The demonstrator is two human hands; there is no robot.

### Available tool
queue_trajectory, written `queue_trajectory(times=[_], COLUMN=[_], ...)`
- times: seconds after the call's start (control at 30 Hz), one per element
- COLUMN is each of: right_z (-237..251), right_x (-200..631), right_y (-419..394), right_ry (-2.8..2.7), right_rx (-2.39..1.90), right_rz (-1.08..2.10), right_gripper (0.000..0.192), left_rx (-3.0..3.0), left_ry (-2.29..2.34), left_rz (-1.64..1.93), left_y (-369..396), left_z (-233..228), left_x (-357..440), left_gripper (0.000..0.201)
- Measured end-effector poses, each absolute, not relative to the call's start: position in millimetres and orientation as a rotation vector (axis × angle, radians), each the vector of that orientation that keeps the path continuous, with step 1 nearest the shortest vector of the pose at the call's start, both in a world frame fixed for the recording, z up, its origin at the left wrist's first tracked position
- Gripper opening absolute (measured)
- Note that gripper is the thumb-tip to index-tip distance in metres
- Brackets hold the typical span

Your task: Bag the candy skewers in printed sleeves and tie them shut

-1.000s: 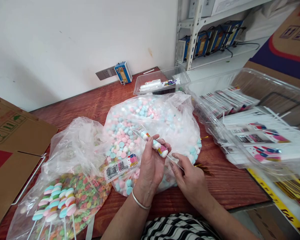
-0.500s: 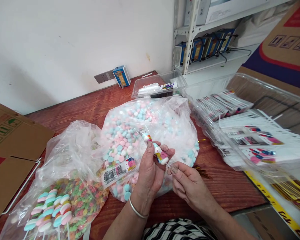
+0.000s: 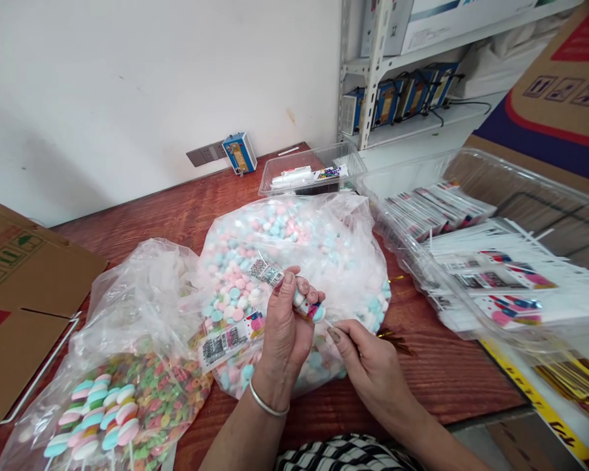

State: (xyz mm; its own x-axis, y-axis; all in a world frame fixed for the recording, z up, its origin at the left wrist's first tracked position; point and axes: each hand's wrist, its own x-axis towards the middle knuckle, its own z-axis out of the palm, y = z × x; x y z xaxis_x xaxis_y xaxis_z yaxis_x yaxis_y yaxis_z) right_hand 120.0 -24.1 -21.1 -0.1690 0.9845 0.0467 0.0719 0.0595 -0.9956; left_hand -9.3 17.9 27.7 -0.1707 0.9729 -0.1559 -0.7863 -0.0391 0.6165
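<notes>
The left hand (image 3: 287, 327) is closed around a wrapped candy stick (image 3: 294, 294), with the thumb and fingertips pinching the printed sleeve. The stick lies tilted across the fingers: its barcode end projects up and to the left of the thumb, and its pink-and-blue end sits at the fingertips on the right. A metal bangle (image 3: 267, 400) circles the left wrist.

The right hand (image 3: 370, 363) sits just to the right of the left hand, nearly touching it. Its thumb and forefinger are pinched narrowly on the thin white stem (image 3: 330, 322) that emerges from the lower end of the candy stick. The remaining fingers are curled under.

Directly beyond and beneath both hands lies a clear bag (image 3: 324, 248) filled with pink, blue and white round candies. A barcode label (image 3: 228, 337) lies on the bag just left of the left hand. Further left is a second bag (image 3: 142, 307) holding multicoloured candies, with finished skewers (image 3: 95, 415) at its near end.

To the right of the right hand, well apart, a clear tray (image 3: 530, 190) holds stacked printed sleeves. Beyond the bag, a smaller clear tub (image 3: 314, 160) stands near the wall. All rest on a red-brown table (image 3: 442, 366).
</notes>
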Motion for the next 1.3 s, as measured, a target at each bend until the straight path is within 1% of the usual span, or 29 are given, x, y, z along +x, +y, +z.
queue_trajectory(times=[0.07,0.13,0.17,0.23,0.3,0.37,0.4,0.43,0.5,0.57,0.6,0.67,0.77,0.83,0.87,0.93,1.03,1.07,1.1,1.13,1.17,1.3], right_z=[-19.8,-19.8,-20.3,-22.1,-24.1,-25.4,-25.9,-26.2,-26.8,-27.6,-28.0,-29.0,-30.2,-29.9,-29.1,-26.6,-22.6,-21.9,-21.7,-22.0,-22.7,-27.9], right_x=[120.5,120.1,119.4,117.1,114.5,113.5,114.0,115.1,118.2,120.9,121.5,120.8,115.7,111.9,110.7,110.7,115.1,116.5,117.0,116.6,115.1,103.2], right_y=[-24.0,-25.7,-27.1,-30.0,-31.5,-30.2,-28.7,-27.0,-23.9,-22.6,-22.5,-22.6,-21.1,-18.7,-17.6,-16.4,-18.7,-20.3,-21.9,-23.4,-24.3,-21.8], right_ry=[-1.176,-0.851,-0.712,-0.560,-0.580,-0.803,-0.997,-1.222,-1.650,-1.932,-2.014,-2.119,-2.136,-2.046,-1.969,-1.734,-1.203,-1.021,-0.866,-0.754,-0.688,-0.709], right_rx=[-1.013,-0.780,-0.652,-0.477,-0.498,-0.691,-0.821,-0.944,-1.092,-1.089,-1.060,-1.021,-1.021,-1.050,-1.079,-1.118,-0.987,-0.895,-0.804,-0.731,-0.690,-0.790], right_rz=[1.657,2.109,2.272,2.414,2.355,2.123,1.927,1.664,1.002,0.396,0.184,-0.048,-0.110,0.053,0.227,0.754,1.706,1.951,2.122,2.216,2.236,1.967], right_gripper=[0.029,0.031,0.029,0.024,0.023,0.026,0.028,0.028,0.025,0.023,0.023,0.020,0.017,0.021,0.022,0.023,0.030,0.032,0.032,0.031,0.030,0.035], left_rx=[0.352,0.353,0.354,0.358,0.365,0.362,0.349,0.328,0.265,0.202,0.178,0.146,0.109,0.102,0.105,0.118,0.158,0.182,0.212,0.244,0.277,0.378], left_ry=[0.657,0.586,0.542,0.473,0.486,0.582,0.643,0.698,0.775,0.819,0.836,0.858,0.856,0.847,0.838,0.820,0.783,0.770,0.760,0.756,0.762,0.812], left_rz=[1.601,1.547,1.508,1.432,1.395,1.408,1.426,1.441,1.454,1.447,1.446,1.462,1.488,1.497,1.497,1.487,1.469,1.468,1.470,1.466,1.454,1.389], left_y=[16.0,12.8,11.3,9.3,9.6,11.7,13.0,14.3,16.4,17.2,17.2,16.7,14.8,13.0,12.2,11.2,11.9,12.3,12.4,12.0,11.1,2.6], left_z=[27.9,27.9,27.9,27.8,27.7,27.9,28.2,28.8,30.3,31.6,32.0,31.6,29.0,26.9,25.9,24.3,22.0,20.9,19.6,17.8,15.7,6.1], left_x=[-9.7,-10.3,-10.5,-10.4,-9.4,-8.2,-7.7,-7.3,-6.9,-6.4,-5.7,-2.9,5.0,9.8,10.9,9.6,2.4,0.5,-0.2,0.4,2.5,17.1], left_gripper=[0.012,0.012,0.012,0.013,0.014,0.013,0.013,0.013,0.015,0.016,0.016,0.016,0.017,0.020,0.021,0.024,0.026,0.026,0.025,0.024,0.022,0.020])
